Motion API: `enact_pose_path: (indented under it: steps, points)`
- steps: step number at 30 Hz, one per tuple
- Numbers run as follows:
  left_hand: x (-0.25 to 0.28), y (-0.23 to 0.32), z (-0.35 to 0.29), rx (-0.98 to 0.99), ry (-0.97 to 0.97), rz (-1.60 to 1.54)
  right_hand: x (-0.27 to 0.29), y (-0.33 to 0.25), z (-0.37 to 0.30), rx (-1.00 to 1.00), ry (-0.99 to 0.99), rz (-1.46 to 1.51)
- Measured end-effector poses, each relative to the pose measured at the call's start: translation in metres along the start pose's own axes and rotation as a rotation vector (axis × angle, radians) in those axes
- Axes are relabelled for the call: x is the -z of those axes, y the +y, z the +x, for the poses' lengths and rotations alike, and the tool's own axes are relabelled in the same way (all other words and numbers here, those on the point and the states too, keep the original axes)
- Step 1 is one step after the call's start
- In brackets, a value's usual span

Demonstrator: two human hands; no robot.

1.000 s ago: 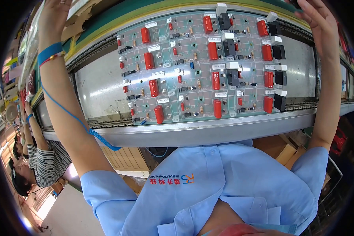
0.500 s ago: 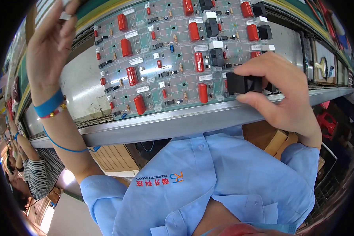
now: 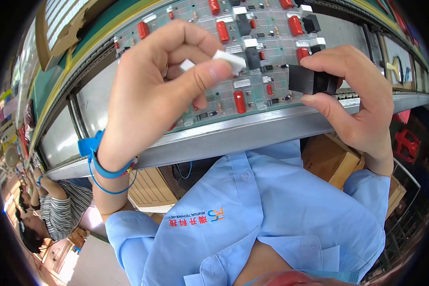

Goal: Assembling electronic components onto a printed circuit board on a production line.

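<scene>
My left hand, wearing a blue wrist strap, is over the circuit boards. Its thumb and fingers pinch a white block-shaped component. Another white piece shows among the curled fingers. To the right, my right hand holds black block-shaped components between thumb and fingers, close above the boards' right edge. The boards carry red capacitors, white blocks and black blocks in rows. My left hand hides much of their left side.
A metal rail runs along the near side of the conveyor line. Beyond the boards lies a yellow-green edge, with a cardboard box at far left. Another person in a striped top is at left; a red stool stands at right.
My left hand has come from the far left to over the boards, with white pieces in its fingers. The right hand, still holding the black components, sits slightly farther right and higher.
</scene>
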State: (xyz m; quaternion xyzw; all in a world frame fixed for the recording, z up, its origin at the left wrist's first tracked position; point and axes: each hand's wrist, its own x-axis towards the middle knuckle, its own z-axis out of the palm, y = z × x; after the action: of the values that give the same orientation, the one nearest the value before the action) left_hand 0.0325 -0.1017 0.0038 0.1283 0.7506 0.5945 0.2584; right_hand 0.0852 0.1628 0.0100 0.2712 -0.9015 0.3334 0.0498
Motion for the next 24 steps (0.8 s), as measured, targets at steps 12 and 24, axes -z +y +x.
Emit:
enact_pose_path:
  steps: [12, 24]
  points:
    - [-0.045, -0.005, -0.004, -0.266, 0.057, 0.937, 0.006, 0.016, -0.049, -0.028, 0.237, 0.087]
    - [-0.053, -0.008, 0.004, -0.359, 0.108, 1.081, -0.004, 0.033, -0.065, -0.016, 0.239, 0.131]
